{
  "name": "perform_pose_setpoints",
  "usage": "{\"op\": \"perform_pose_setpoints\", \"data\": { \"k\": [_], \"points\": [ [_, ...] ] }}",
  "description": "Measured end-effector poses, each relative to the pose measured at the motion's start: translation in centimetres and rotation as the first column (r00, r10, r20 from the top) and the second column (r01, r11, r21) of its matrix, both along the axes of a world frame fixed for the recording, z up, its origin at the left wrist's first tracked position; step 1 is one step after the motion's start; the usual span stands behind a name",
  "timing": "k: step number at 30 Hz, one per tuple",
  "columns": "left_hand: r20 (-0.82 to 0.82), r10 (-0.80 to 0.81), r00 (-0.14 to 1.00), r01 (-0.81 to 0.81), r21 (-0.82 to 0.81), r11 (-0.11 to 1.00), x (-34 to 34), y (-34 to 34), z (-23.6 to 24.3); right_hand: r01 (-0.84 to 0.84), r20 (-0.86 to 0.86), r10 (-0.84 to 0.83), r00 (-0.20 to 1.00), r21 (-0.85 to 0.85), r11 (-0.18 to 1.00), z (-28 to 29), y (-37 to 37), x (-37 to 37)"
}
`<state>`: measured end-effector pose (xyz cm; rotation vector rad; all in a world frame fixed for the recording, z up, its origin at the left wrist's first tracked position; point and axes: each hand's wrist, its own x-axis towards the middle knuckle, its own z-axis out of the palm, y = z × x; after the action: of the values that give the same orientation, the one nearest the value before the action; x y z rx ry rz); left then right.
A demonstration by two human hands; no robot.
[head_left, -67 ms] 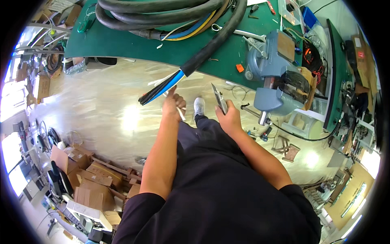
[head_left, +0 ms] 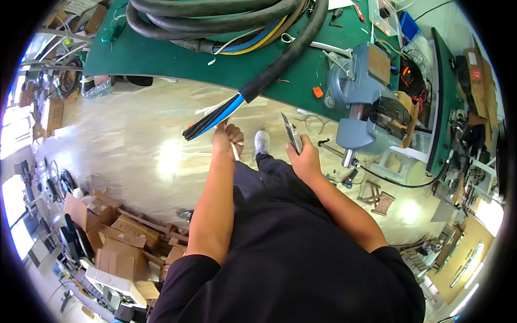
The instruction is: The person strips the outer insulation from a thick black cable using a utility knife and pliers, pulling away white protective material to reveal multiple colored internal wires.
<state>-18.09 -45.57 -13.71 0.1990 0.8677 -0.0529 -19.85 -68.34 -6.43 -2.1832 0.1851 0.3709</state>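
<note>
A thick black cable [head_left: 274, 70] hangs over the table's front edge, its sheath stripped at the end. Black and blue wires [head_left: 215, 118] fan out of it with pale filler strands beside them. My left hand [head_left: 228, 141] is just below these wires, fingers curled round a white filler strand [head_left: 235, 152] whose loose end sticks out under the fist. To the right, apart from the cable, my right hand [head_left: 306, 157] grips a utility knife [head_left: 292, 133], its blade out and pointing up and away from me.
On the green table [head_left: 161, 62] lie the cable's coils [head_left: 215, 24], a wrench [head_left: 328, 47] and an orange piece [head_left: 318, 92]. A blue-grey bench vise [head_left: 358, 132] juts over the edge at right. Cardboard boxes [head_left: 126, 253] stand on the floor at left, a small wooden stool [head_left: 379, 199] at right.
My left hand has shifted very slightly down and left with the white strand. The knife stays almost where it was.
</note>
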Motion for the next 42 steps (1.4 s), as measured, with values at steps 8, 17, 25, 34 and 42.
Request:
{"op": "perform_pose_setpoints", "data": {
  "k": [8,17,25,34,42],
  "points": [
    [0.602,0.060,0.797,0.246,-0.413,0.877,2.9,5.5,-4.2,-0.129,-0.070,0.119,0.990,-0.160,0.979,4.1,-1.0,-1.8],
    [0.248,-0.757,0.605,0.706,0.273,0.654,2.0,8.1,0.8,0.037,-0.183,-0.024,0.983,0.064,0.997,3.9,1.3,-1.5],
    [0.232,-0.782,0.579,0.685,0.383,0.620,1.1,3.6,8.5,0.559,-0.367,-0.441,0.819,0.683,0.471,5.5,7.5,5.6],
    [0.596,-0.639,0.485,0.756,0.081,0.649,7.0,2.7,25.5,0.437,-0.104,-0.584,0.805,0.771,0.464,17.5,11.4,10.6],
    [0.258,-0.933,0.249,0.352,0.873,0.336,15.1,3.6,31.9,0.265,-0.087,-0.622,0.778,0.943,0.199,22.3,11.8,15.7]
  ]
}}
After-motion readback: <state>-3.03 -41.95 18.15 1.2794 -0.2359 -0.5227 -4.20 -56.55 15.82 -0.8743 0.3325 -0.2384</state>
